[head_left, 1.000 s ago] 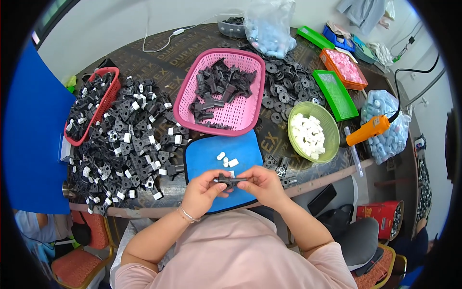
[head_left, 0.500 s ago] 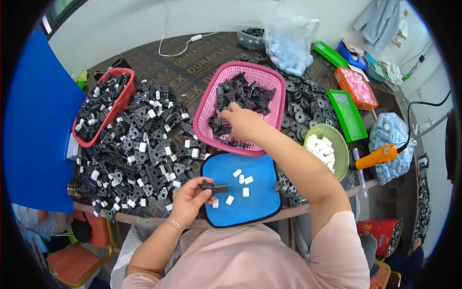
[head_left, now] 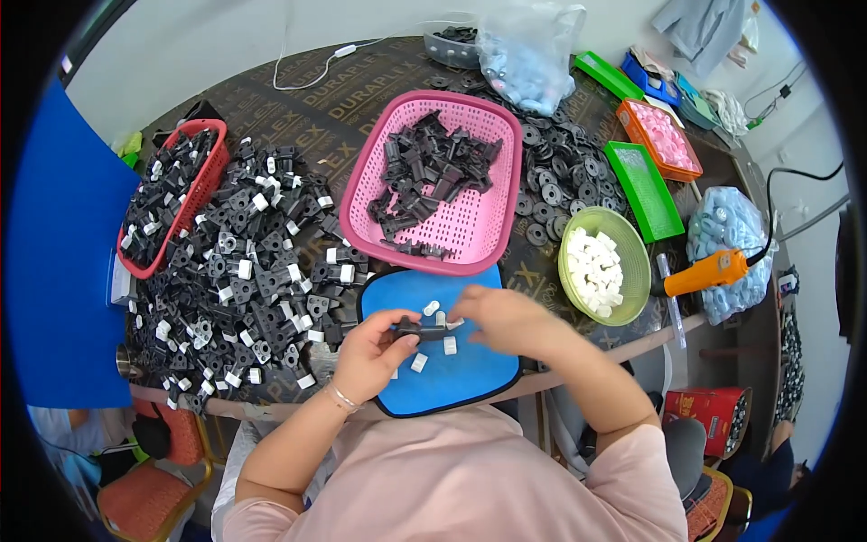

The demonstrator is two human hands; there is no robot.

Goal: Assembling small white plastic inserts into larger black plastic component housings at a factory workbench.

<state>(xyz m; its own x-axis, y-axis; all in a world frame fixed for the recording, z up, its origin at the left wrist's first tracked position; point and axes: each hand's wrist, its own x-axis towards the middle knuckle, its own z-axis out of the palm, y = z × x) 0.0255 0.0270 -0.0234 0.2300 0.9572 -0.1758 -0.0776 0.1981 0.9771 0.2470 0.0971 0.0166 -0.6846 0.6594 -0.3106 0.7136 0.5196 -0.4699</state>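
My left hand is closed around a black plastic part, held level just above the blue mat. Close by on the right is my right hand, over the mat with its fingers pointing at the black part. Motion blurs those fingers, so whether they pinch anything is unclear; a white piece shows at their tips. Several other small white pieces, such as a white block and a rounded white piece, lie on the mat.
Beyond the mat stands a pink basket of black parts. Black parts with white inserts are heaped at left beside a red basket. On the right are black discs, a green bowl of white pieces and an orange-handled tool.
My right hand has come out of the pink basket and back over the mat. The left hand has moved slightly right and up, keeping the black part. The whole view has shifted a little.
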